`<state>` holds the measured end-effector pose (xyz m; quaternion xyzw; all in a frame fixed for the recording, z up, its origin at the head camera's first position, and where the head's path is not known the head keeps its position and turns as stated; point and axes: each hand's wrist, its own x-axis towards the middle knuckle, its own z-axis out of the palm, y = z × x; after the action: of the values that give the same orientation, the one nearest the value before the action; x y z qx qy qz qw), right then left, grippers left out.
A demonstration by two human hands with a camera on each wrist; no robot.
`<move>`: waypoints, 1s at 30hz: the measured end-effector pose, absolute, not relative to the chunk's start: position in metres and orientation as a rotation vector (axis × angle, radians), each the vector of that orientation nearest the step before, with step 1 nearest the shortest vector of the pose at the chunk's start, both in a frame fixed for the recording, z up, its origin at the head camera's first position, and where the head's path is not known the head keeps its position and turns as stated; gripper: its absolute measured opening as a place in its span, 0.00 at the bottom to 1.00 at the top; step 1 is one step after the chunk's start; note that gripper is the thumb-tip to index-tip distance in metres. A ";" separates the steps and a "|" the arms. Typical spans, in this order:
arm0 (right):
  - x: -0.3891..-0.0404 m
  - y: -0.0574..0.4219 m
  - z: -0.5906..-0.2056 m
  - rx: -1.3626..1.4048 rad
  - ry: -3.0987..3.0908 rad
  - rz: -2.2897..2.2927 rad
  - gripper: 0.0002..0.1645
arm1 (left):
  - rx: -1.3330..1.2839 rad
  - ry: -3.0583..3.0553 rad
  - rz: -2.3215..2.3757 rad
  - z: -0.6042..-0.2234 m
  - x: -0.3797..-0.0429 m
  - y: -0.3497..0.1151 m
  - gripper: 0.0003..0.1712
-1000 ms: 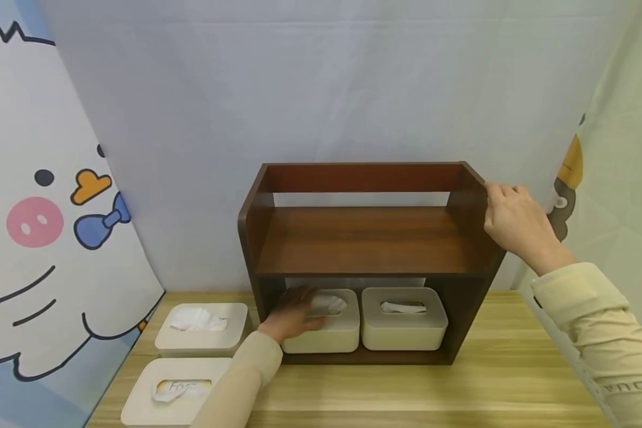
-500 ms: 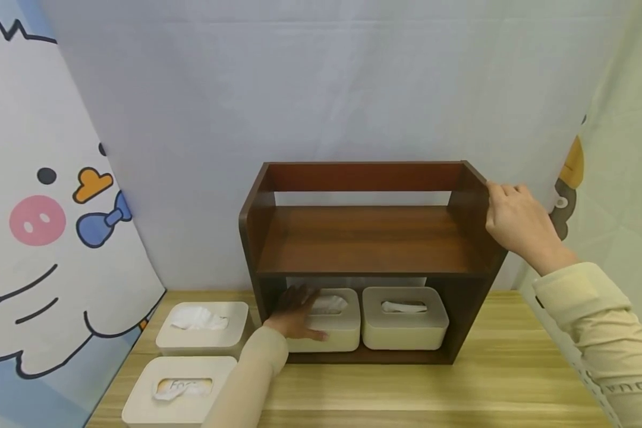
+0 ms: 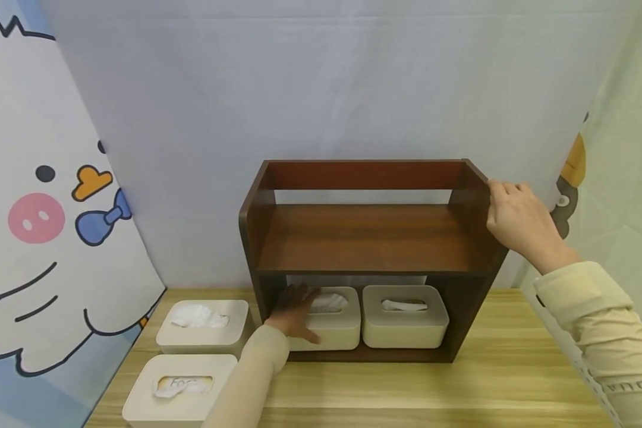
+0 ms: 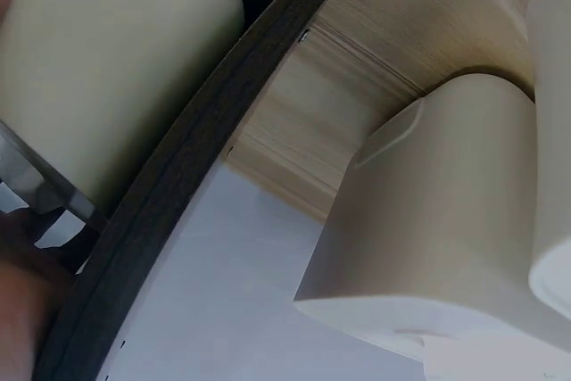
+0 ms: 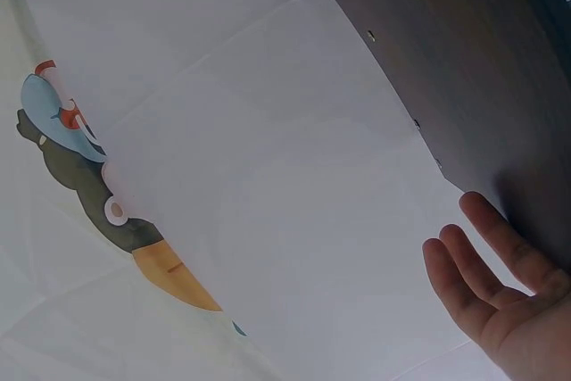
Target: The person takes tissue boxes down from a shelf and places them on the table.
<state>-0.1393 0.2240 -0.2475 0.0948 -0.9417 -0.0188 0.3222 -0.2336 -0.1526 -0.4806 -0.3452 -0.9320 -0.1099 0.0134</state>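
Observation:
A dark brown two-tier wooden shelf (image 3: 371, 238) stands on the table. In its lower tier sit two cream tissue boxes side by side. My left hand (image 3: 294, 315) lies over the left end of the left tissue box (image 3: 338, 340), fingers spread toward its top and thumb out across its front. The left wrist view shows a fingertip at the side of that box (image 4: 116, 51). The right tissue box (image 3: 405, 333) stands close beside it. My right hand (image 3: 521, 223) rests against the shelf's right side panel (image 5: 482, 78), its fingers extended, one touching the panel.
Two more cream tissue boxes, a rear one (image 3: 203, 342) and a front one (image 3: 150, 389), sit on the wooden table (image 3: 406, 392) left of the shelf. Behind is a pale curtain (image 3: 321, 83); a cartoon-printed sheet (image 3: 48, 285) borders the left side.
My left hand shifts slightly rightward and settles over the left tissue box, its thumb lowering along the front. The right hand stays at the panel, and the boxes hold their places.

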 end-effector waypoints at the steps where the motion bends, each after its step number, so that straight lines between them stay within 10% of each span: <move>1: -0.139 0.224 -0.247 0.247 -2.475 -0.047 0.21 | -1.072 -2.908 -0.338 -0.480 -0.233 -0.152 0.62; 30: -0.143 0.226 -0.249 0.243 -2.496 -0.046 0.22 | -1.014 -2.898 -0.217 -0.484 -0.226 -0.151 0.62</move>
<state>-0.1431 0.2264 -0.2493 0.0919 -0.9456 -0.0173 0.3117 -0.2256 -0.1511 -0.4843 -0.3292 -0.9411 -0.0704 0.0320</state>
